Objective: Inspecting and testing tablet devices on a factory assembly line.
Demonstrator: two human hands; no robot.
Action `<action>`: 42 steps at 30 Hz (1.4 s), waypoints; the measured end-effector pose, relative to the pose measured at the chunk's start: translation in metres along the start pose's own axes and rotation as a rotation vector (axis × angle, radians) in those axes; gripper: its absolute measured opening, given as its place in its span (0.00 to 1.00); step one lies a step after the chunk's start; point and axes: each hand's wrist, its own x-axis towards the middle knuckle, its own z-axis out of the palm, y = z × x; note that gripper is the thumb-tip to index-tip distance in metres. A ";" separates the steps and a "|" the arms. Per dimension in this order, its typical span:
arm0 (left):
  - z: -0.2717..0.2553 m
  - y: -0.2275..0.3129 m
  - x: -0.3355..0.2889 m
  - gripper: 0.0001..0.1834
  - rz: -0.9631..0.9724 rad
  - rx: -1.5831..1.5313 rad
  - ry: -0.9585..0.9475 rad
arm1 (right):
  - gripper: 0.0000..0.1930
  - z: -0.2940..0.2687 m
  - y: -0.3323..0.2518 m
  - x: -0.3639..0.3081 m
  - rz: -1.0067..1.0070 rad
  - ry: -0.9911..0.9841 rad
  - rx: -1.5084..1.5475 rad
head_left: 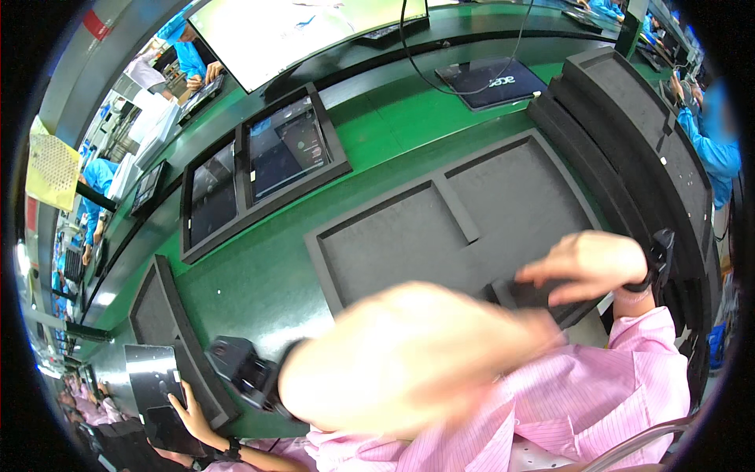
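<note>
My left hand [417, 354] reaches across to the right over the near edge of a dark grey foam tray [377, 240]. Motion smears it, so its fingers cannot be made out. Over the tray's near right corner, my right hand [594, 263] points left, with thumb and forefinger apart and nothing visible between them. A black foam piece [507, 295] lies just below those fingertips; whether they touch is unclear. The tray has two shallow recesses with a short divider. Each of my wrists wears a black device.
Stacked foam trays [621, 149] rise on the right. Beyond, a framed tray holds two dark screen panels [287, 145]; a dark blue lid [491, 82] lies near a bright monitor [307, 35]. At lower left, a co-worker's hand [189, 413] holds a black panel [153, 385] beside another foam tray [169, 322].
</note>
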 end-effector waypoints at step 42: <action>0.025 -0.218 -0.055 0.13 -1.008 1.046 0.668 | 0.23 -0.146 0.354 0.084 1.299 0.708 -0.278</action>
